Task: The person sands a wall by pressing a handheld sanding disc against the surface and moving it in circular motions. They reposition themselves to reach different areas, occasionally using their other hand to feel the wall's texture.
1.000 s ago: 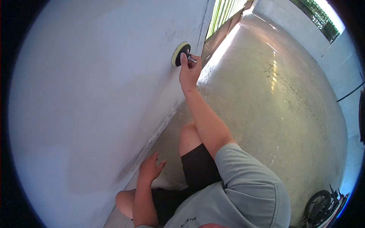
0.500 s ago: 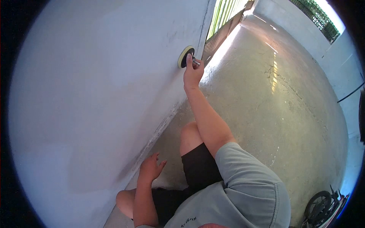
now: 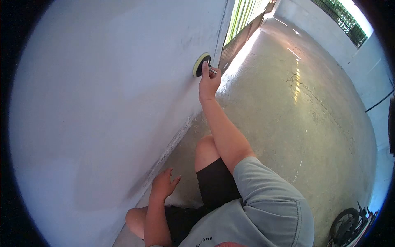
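Observation:
A round sanding pad (image 3: 201,64) with a black back, a pale yellow foam rim and a metal shank lies with its face against the white wall (image 3: 103,103). My right hand (image 3: 210,83) is closed round its back and shank, thumb on the black disc, arm stretched forward. Faint dark smudges mark the wall just above the pad. Lower down, near the foot of the wall, my left hand (image 3: 164,184) hangs over my knee with its fingers apart and nothing in them.
The concrete floor (image 3: 284,136) spreads to the right, with a crack running through it. A slatted gate (image 3: 247,18) stands beyond the wall's far edge. At the lower right is the wheel of a motorcycle (image 3: 345,224). Another wall (image 3: 354,74) bounds the right side.
The pad and my right hand sit very slightly lower in the view. My left hand stays about where it was, with its fingers still apart.

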{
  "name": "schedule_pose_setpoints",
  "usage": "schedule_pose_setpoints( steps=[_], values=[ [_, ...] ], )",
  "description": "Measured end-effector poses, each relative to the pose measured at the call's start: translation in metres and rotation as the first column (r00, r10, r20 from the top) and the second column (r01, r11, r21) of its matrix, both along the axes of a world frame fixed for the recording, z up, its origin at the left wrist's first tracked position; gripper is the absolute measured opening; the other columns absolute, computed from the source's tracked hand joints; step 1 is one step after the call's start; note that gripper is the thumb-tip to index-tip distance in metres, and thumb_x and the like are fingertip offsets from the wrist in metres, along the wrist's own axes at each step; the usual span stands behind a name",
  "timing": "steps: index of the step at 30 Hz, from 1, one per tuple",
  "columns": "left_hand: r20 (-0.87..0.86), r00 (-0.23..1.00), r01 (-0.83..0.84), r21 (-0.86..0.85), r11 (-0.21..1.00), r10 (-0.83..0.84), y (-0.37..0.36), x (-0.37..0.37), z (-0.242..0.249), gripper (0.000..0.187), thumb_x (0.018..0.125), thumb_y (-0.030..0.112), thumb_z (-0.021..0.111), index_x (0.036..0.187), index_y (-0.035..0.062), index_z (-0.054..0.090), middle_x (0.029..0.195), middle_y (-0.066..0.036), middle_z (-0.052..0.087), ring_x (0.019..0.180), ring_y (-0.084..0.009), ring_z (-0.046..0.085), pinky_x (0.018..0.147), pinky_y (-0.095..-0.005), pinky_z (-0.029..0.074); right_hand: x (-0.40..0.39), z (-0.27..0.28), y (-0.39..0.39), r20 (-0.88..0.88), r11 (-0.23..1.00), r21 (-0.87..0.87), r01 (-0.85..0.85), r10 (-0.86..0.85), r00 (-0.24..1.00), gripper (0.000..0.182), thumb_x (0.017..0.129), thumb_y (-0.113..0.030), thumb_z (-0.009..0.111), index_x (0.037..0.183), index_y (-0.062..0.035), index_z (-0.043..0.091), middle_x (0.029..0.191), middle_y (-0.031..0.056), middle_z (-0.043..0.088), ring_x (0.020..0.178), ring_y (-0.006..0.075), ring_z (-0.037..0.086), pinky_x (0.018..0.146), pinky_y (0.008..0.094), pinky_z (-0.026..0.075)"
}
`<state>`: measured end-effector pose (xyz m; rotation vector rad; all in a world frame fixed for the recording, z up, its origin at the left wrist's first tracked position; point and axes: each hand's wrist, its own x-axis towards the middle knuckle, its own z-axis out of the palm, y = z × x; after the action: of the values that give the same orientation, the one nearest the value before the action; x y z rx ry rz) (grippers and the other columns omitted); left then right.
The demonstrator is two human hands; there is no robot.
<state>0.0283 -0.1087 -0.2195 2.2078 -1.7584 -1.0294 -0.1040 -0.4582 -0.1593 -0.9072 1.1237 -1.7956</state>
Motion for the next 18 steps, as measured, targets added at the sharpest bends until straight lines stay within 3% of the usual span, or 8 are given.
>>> schedule_pose_setpoints(
  steps=[18],
  values=[
    [0.006,1.000,-0.008,0.026,1.000,0.008,-0.001,-0.001,0.002,0.056,0.088,0.039,0.067,0.131,0.0056,0.053,0.111,-0.017,0.067,0.105,-0.0340,0.063,0.090,-0.0442,0.049,0.003,0.014,0.012,0.111,0.999,-0.046,-0.015,0.020,0.994,0.034,0.090,-0.030,0.073,0.097,-0.0025,0.054,0.082,0.0032,0.060,0.073,0.0074,0.052,0.067,0.0218,0.042]
  ],
)
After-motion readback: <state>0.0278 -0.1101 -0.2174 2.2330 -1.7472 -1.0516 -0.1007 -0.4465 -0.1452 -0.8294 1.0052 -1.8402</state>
